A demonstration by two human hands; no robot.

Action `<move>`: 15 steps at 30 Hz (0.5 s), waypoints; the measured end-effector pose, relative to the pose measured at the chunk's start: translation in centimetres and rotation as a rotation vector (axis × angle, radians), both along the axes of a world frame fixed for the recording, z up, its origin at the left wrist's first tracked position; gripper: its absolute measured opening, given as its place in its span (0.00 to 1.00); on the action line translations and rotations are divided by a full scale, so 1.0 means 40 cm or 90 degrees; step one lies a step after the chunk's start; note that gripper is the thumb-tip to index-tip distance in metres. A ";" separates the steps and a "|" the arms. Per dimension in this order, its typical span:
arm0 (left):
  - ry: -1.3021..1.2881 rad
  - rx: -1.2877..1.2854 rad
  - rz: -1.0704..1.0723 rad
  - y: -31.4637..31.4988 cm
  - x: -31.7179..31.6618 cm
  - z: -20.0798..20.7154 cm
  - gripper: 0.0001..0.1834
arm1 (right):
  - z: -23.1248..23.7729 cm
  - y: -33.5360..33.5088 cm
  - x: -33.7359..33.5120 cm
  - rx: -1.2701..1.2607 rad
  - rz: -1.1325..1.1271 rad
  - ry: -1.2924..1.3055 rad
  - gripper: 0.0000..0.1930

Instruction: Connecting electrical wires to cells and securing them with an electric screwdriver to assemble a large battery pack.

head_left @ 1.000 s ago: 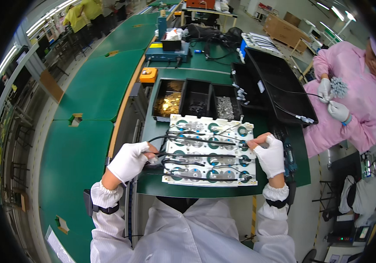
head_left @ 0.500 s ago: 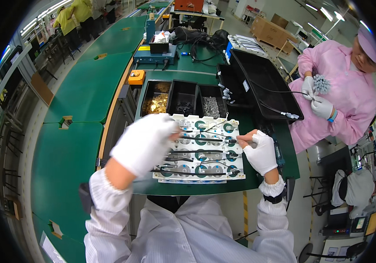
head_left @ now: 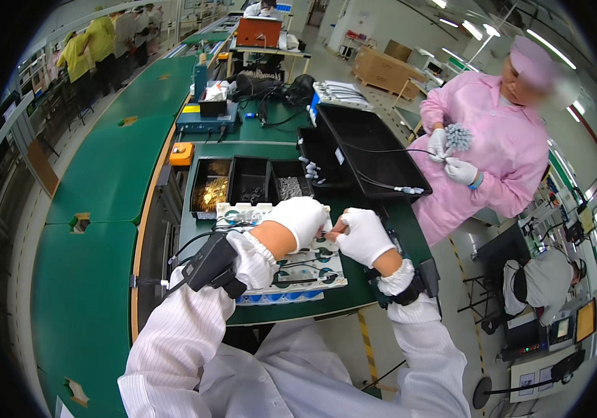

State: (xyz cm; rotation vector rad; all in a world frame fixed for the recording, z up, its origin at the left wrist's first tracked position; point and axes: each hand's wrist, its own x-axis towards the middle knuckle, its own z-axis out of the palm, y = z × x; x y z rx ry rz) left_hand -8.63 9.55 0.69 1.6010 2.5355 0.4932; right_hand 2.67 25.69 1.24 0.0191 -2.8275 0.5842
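A white plastic frame (head_left: 330, 274) with round openings and black cables (head_left: 298, 281) across it lies at the bench's front; blue parts (head_left: 281, 298) show beneath its near edge. My left hand (head_left: 297, 219), in a white fingerless glove, reaches over the frame to its right side, bare fingertips pinched. From the right, my right hand (head_left: 365, 238), gloved alike, meets it there with thumb and finger pinched together. The fingertips of both hands almost touch. Whatever sits between them is too small and covered to make out. Part of the frame is hidden under my left hand and forearm.
Behind the frame stand black bins with brass-coloured pieces (head_left: 211, 194), dark pieces (head_left: 251, 195) and grey pieces (head_left: 289, 187). A large black tray (head_left: 375, 150) with cables lies behind right. A co-worker in pink (head_left: 486, 132) holds a cable and a grey bundle (head_left: 458, 137).
My left hand has moved right across the frame to join my right hand at its right side. The whole view has shifted, with the bench now further left.
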 end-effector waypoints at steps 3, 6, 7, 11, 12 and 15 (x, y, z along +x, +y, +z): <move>-0.058 -0.006 -0.006 0.003 -0.005 0.028 0.06 | -0.013 0.009 0.007 -0.033 -0.002 0.026 0.05; -0.060 -0.019 0.001 -0.001 -0.004 0.036 0.06 | -0.026 0.003 0.016 -0.057 0.045 0.086 0.04; -0.048 -0.019 -0.006 -0.001 -0.001 0.038 0.06 | -0.028 -0.002 0.020 -0.095 0.042 0.088 0.04; -0.033 0.017 -0.007 0.017 0.007 0.024 0.07 | -0.031 0.028 0.022 -0.090 0.026 0.057 0.05; -0.022 0.026 -0.013 0.018 0.005 0.014 0.09 | -0.025 0.028 0.019 -0.071 0.031 0.037 0.07; -0.037 0.031 -0.017 0.021 -0.019 -0.008 0.08 | -0.005 0.015 0.005 -0.038 0.037 0.005 0.07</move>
